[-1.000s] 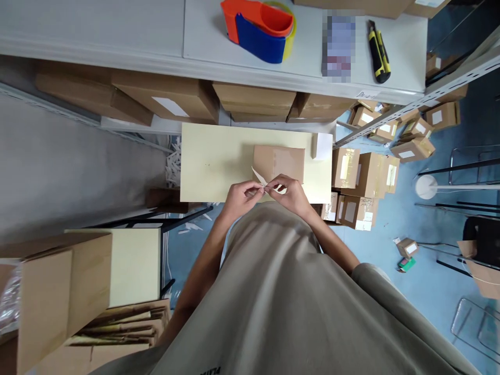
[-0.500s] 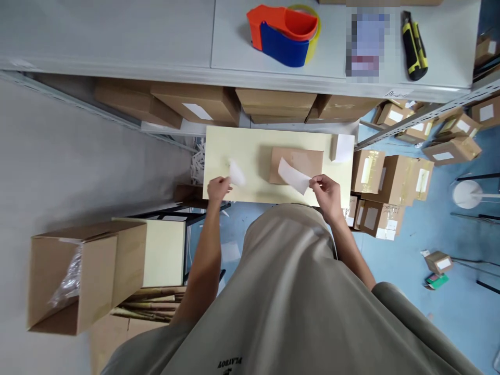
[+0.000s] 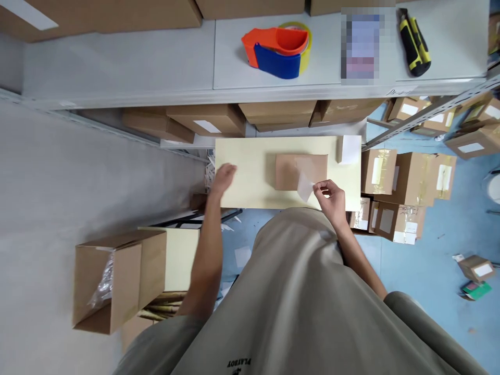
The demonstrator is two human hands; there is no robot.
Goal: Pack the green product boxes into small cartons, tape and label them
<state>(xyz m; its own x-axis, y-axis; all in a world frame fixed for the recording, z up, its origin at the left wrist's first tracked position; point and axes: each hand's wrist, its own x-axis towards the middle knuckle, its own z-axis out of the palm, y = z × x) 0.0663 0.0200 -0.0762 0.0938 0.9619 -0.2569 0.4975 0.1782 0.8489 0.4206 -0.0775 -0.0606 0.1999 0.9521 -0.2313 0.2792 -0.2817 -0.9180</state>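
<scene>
My right hand [image 3: 331, 200] pinches a thin white label [image 3: 304, 187] by one edge, thumb and finger pressed together. The label hangs tilted over the front side of a small closed cardboard box [image 3: 287, 172] lying on a pale yellow tabletop [image 3: 250, 195]. At the tabletop's left edge is my left hand [image 3: 224, 178], slightly smeared by motion, with no paper visible in it; its fingers are too blurred to read. A white stack, perhaps of labels [image 3: 350, 150], sits at the back right corner of the tabletop.
Above, a grey shelf [image 3: 156, 67] carries an orange-and-blue tape dispenser [image 3: 279, 52] and a yellow-black box cutter [image 3: 414, 44]. Cartons [image 3: 414, 177] are stacked at the right. An open carton [image 3: 121, 281] stands lower left. White scraps [image 3: 210, 169] lie beside the table's left edge.
The white slip seen in my left hand is gone from it, and that hand is now at the table's left edge. My right hand's label now hangs more steeply by the box.
</scene>
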